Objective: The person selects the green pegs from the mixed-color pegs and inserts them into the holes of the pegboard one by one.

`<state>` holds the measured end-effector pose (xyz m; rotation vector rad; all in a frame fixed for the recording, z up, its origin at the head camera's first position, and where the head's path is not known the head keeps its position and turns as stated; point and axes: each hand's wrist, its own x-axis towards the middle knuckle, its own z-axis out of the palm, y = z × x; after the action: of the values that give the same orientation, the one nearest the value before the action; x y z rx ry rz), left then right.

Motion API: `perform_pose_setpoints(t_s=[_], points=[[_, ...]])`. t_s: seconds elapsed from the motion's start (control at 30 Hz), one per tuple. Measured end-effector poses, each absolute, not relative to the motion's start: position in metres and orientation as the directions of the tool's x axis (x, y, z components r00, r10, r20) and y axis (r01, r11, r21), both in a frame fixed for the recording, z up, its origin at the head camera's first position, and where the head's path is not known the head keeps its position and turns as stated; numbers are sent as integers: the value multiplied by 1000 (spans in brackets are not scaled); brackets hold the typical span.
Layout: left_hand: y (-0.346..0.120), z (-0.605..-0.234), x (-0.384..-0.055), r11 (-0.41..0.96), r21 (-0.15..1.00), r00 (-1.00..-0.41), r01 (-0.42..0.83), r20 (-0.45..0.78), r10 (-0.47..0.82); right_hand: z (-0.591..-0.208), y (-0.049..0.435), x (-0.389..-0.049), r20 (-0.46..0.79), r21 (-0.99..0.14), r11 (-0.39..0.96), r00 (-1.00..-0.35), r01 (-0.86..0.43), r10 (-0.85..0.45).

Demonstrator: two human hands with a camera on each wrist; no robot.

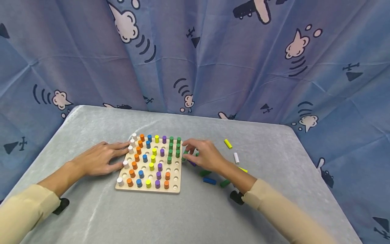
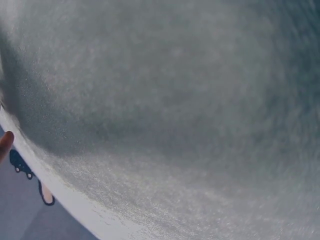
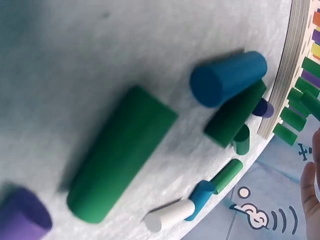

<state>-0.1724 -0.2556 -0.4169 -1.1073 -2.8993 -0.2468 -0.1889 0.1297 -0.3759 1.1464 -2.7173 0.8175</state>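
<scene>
Right hand [image 1: 204, 156] pinching green peg [image 1: 184, 156], yellow peg [image 1: 243, 169] partly hidden (behind forearm [image 1: 239, 176])

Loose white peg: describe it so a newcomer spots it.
On the grey table, find the pegboard. Right of it, past the person's right hand, a white peg lies between two yellow pegs; it is the only visible white one off the pegboard.

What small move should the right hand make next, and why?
Probably shift slightly left and lower the green peg into the first empty hole of the board's rightmost column. The right hand holds that peg beside the edge, and three green pegs already fill the column's far end.
</scene>
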Motion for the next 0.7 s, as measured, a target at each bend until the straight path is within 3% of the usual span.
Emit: perform_pose_setpoints(t_s=[0.7], points=[[-256,-416,-172,730,142,-743,668,90,663,-384,108,-186,185,-443,614,-737,-653,-650]])
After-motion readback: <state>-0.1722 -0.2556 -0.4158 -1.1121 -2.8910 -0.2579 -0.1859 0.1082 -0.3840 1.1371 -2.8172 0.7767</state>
